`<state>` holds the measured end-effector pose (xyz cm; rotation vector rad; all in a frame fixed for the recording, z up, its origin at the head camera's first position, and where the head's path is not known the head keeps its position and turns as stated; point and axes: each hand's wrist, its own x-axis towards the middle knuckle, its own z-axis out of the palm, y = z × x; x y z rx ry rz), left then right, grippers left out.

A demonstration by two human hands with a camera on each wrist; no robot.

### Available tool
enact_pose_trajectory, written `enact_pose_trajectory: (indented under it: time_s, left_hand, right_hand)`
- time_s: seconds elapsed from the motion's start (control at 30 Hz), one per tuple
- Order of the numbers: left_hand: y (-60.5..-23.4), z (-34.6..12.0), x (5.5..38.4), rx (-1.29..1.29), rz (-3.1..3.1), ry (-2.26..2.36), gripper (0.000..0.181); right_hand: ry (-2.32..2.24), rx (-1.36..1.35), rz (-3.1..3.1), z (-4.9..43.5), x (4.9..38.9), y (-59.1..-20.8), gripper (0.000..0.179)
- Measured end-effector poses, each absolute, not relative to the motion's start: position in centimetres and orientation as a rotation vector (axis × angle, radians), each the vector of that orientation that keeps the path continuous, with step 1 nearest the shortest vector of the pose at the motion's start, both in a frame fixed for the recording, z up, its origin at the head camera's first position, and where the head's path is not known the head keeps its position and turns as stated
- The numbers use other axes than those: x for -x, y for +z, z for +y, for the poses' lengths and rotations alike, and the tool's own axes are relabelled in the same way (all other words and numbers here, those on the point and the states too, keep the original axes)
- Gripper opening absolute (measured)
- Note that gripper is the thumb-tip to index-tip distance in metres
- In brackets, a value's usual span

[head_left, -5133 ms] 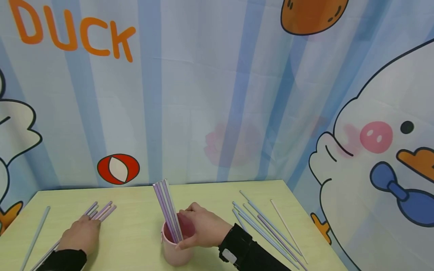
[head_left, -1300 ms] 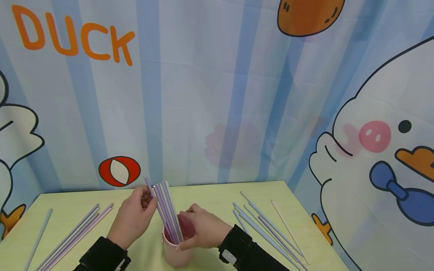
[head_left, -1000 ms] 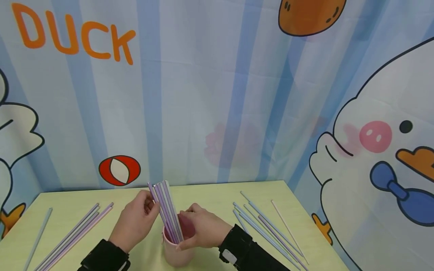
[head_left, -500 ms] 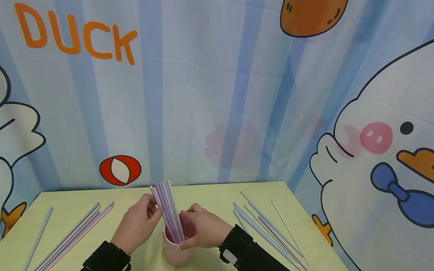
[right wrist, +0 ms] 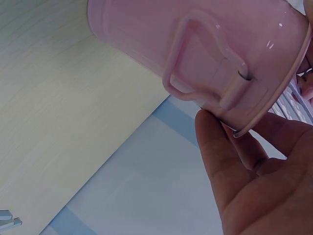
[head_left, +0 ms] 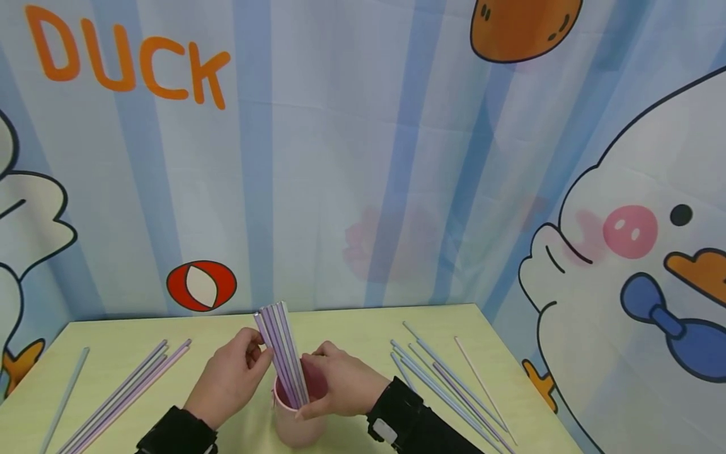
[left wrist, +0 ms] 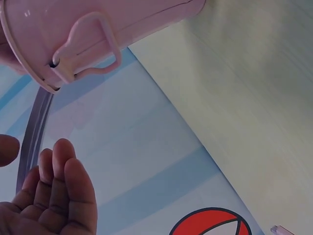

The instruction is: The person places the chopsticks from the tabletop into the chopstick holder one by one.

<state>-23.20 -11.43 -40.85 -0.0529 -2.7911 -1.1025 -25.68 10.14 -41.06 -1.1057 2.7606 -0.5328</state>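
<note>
Pink plastic makes the cup [head_left: 297, 416], which stands on the pale green table [head_left: 351, 328] at about 6 o'clock of the head view, close to the person. The cup has a small flat handle on its wall, visible in both wrist views. A bundle of straws [head_left: 280, 350], purple, lilac and pale blue, stands in the cup and leans toward 11 o'clock, so the upper ends are high above the rim.

The right hand [head_left: 337, 381] is at 3 o'clock of the cup. Its thumb lies on the near rim and the fingers curl around the far side, so this hand holds the cup. The left hand [head_left: 229, 375] is at 9 o'clock of the bundle. Its thumb and fingertips are at the left edge of the straws, and they seem to pinch the outermost straw, but I cannot tell this surely; in the left wrist view the fingers look loosely bent with a thin straw passing between thumb and fingers.

More loose straws [head_left: 121, 394] lie flat on the table at 9 o'clock, well apart from the cup, with one single blue straw [head_left: 65, 397] further left. Another group of straws [head_left: 448, 381] lies at 3 o'clock, spread like a fan. Behind the table hangs a curtain [head_left: 363, 157] with cartoon ducks.
</note>
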Motion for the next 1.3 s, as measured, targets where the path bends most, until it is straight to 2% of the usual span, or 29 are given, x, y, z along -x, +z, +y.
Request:
enact_pose_trajectory:
  time_s: [0.37,0.83,1.03,1.3]
  left_hand:
    - [-41.7,-14.8,23.3,0.029,-2.79,-0.939,0.026]
    - [-47.1,-25.9,24.9,0.04,-2.889,-0.364,0.026]
    - [-48.5,-27.5,24.6,0.057,-2.934,-0.222,0.017]
    - [-49.8,-28.1,24.7,0.063,-2.939,-0.149,0.017]
  right_hand:
    - [-0.495,1.107,2.78,10.1,25.6,-41.1,0.084]
    - [-0.498,1.11,2.793,10.1,25.3,-40.8,0.081]
    - [-0.508,1.117,2.791,10.1,25.3,-40.9,0.08]
    - [-0.506,1.112,2.788,10.1,25.4,-41.0,0.08]
